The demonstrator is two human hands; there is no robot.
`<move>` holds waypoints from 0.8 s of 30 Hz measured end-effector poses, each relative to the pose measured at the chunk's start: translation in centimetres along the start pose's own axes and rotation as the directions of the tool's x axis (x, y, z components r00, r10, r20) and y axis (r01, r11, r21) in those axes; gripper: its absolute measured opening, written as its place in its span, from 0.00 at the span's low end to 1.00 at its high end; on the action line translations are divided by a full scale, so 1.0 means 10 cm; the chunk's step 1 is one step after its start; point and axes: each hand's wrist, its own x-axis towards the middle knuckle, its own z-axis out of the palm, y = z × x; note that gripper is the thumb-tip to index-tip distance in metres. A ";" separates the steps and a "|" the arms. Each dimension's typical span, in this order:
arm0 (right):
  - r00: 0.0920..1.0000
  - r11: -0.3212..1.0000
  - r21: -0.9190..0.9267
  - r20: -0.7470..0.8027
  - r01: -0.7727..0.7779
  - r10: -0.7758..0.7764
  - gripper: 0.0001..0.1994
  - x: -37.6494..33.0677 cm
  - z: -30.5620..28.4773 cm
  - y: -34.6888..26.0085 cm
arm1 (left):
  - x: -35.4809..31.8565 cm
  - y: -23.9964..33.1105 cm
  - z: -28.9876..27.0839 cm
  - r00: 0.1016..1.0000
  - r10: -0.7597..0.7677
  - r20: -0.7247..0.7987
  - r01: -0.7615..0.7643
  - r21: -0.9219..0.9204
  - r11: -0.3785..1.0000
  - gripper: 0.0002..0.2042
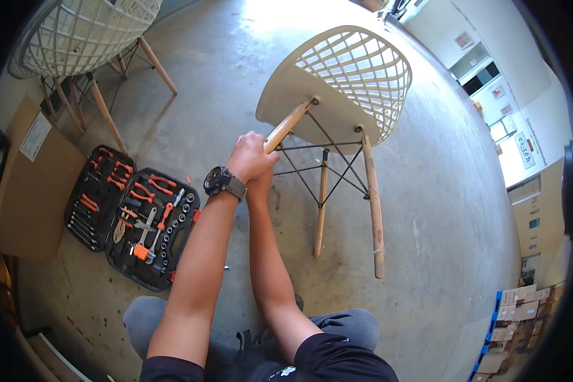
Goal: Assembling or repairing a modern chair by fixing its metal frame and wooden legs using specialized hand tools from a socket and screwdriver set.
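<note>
Left hand [247, 155] gripping chair leg [290, 126]; right hand [261, 183] partly hidden, can't tell its grip. Printed label [35, 136] on carton [28, 197], lettered wall sign [524, 150].

A cream plastic lattice-back chair [285, 95], tipped over with its underside showing, well in from the concrete floor's [455, 210] right edge; pale wooden legs [374, 210] splay among thin black metal braces [328, 135].
</note>
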 end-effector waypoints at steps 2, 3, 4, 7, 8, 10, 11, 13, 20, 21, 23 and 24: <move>0.999 1.000 0.013 -0.025 0.024 -0.024 0.17 -0.01 -0.06 -0.01 | 0.02 0.05 0.03 1.000 0.005 0.011 -0.004 -0.021 1.000 0.23; 0.999 0.999 0.028 -0.028 0.034 -0.033 0.17 0.00 -0.08 -0.04 | 0.03 0.07 0.03 1.000 -0.017 0.026 0.018 -0.038 0.999 0.23; 0.999 0.999 0.031 -0.035 0.037 -0.036 0.17 0.00 -0.09 -0.05 | 0.03 0.08 0.04 1.000 -0.009 0.026 0.010 -0.036 0.999 0.23; 1.000 0.999 0.039 -0.018 -0.024 0.025 0.16 -0.01 -0.09 -0.11 | 0.02 0.05 0.05 1.000 -0.008 0.024 0.009 -0.028 1.000 0.19; 1.000 0.999 0.019 0.006 -0.030 0.030 0.17 -0.05 -0.08 -0.12 | 0.00 0.00 0.05 0.999 -0.028 0.016 0.028 -0.036 0.999 0.20; 0.998 0.999 0.007 0.044 -0.043 0.042 0.18 -0.07 -0.01 -0.08 | -0.02 -0.05 0.01 0.998 -0.063 0.006 0.063 -0.036 0.997 0.21; 0.999 1.000 0.021 -0.031 0.020 -0.019 0.19 -0.03 0.03 -0.02 | 0.02 -0.08 0.02 0.999 -0.027 0.020 0.028 -0.050 0.998 0.21; 0.993 0.998 -0.017 -0.098 0.058 -0.060 0.22 0.04 0.03 0.20 | 0.01 -0.03 0.04 0.999 -0.037 0.025 0.039 -0.095 0.995 0.20; 0.997 0.976 -0.208 0.030 -0.068 0.076 0.16 0.20 -0.15 0.18 | 0.18 0.03 0.16 0.996 -0.019 -0.092 0.024 0.046 0.999 0.22; 0.996 0.963 -0.257 0.020 -0.077 0.085 0.16 0.17 -0.09 0.24 | 0.15 -0.04 0.14 0.992 -0.063 -0.108 0.068 0.042 0.997 0.22; 0.997 0.926 -0.370 -0.035 -0.082 0.075 0.15 0.13 -0.04 0.37 | 0.10 -0.06 0.12 0.994 -0.088 -0.065 0.090 0.018 0.996 0.21; 0.998 0.959 -0.282 -0.051 -0.039 0.026 0.14 0.13 -0.06 0.48 | 0.09 -0.04 0.11 0.992 -0.117 -0.036 0.118 0.007 0.993 0.20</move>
